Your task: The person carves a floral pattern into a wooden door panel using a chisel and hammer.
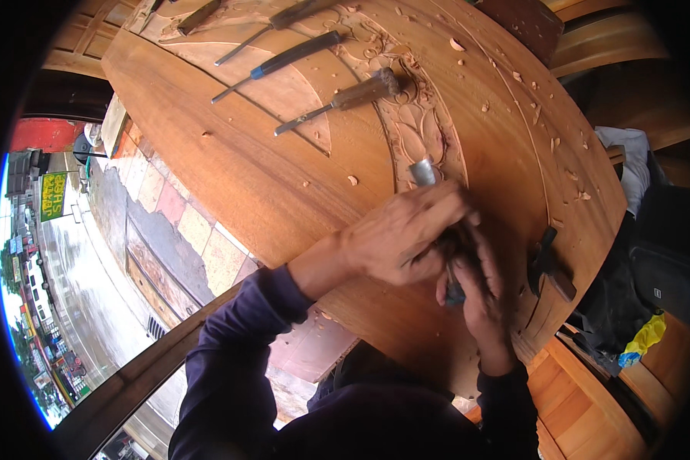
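Note:
My left hand [402,234] and my right hand [479,287] close together around a carving chisel, whose broad steel blade [424,172] shows above my knuckles. Part of its dark teal handle [452,294] shows among my fingers. The blade lies over the carved leaf band [414,134] of a wooden panel [207,169]. Loose chisels lie toward the top, one with a worn wooden handle [360,94], another with a blue ferrule [299,54]. Right of my hands, dark tools [544,264] lie near the panel's edge. Wood chips dot the surface.
On the right are a black bag [667,245], a pale cloth [632,153] and a yellow plastic package [644,337] among wooden pieces. On the left, a tiled walkway [176,199] borders a street with vehicles and signs. A dark rail [107,391] crosses the lower left.

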Tool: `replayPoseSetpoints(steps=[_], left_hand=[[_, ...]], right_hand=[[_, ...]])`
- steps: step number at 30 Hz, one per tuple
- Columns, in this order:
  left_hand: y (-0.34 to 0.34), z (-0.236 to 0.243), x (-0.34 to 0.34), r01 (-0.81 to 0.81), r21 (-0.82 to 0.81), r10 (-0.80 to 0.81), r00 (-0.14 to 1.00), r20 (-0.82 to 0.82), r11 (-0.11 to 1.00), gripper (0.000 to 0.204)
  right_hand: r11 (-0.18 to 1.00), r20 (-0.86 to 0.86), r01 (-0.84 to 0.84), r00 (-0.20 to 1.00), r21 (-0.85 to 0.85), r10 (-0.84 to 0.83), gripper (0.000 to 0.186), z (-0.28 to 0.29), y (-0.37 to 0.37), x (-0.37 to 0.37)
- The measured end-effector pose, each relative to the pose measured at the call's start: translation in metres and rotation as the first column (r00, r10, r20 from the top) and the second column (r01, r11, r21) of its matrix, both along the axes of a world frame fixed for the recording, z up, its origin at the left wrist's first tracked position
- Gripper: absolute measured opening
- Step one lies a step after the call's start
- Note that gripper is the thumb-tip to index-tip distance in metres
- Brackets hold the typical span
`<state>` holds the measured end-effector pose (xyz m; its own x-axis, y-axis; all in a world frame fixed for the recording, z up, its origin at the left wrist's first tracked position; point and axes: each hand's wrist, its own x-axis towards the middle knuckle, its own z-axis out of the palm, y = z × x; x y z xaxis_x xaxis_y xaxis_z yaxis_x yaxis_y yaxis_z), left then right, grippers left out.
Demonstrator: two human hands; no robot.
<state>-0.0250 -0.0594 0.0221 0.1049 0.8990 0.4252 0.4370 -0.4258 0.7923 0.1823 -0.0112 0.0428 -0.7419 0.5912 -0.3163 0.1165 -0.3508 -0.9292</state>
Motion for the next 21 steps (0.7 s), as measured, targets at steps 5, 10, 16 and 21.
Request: replayPoseSetpoints(steps=[5, 10, 16, 21], left_hand=[[0.028, -0.010, 0.007, -0.090, 0.065, 0.104, 0.958, -0.266, 0.994, 0.033], [0.031, -0.011, 0.015, -0.192, -0.023, 0.189, 0.977, -0.102, 0.981, 0.041], [0.040, -0.009, 0.027, -0.370, -0.110, 0.375, 0.927, 0.023, 0.922, 0.039], [0.044, -0.014, 0.031, -0.500, -0.060, 0.503, 0.862, 0.062, 0.864, 0.037]], right_hand=[[0.998, 0.116, 0.008, 0.993, 0.069, -0.016, 0.035, -0.010, 0.001, -0.012], [0.992, 0.216, 0.125, 0.968, 0.009, -0.124, 0.028, 0.014, 0.000, -0.028], [0.991, 0.212, 0.130, 0.970, -0.030, -0.121, 0.030, 0.017, 0.014, -0.025], [0.872, 0.245, 0.054, 0.950, 0.487, -0.195, 0.026, 0.027, 0.019, -0.019]])
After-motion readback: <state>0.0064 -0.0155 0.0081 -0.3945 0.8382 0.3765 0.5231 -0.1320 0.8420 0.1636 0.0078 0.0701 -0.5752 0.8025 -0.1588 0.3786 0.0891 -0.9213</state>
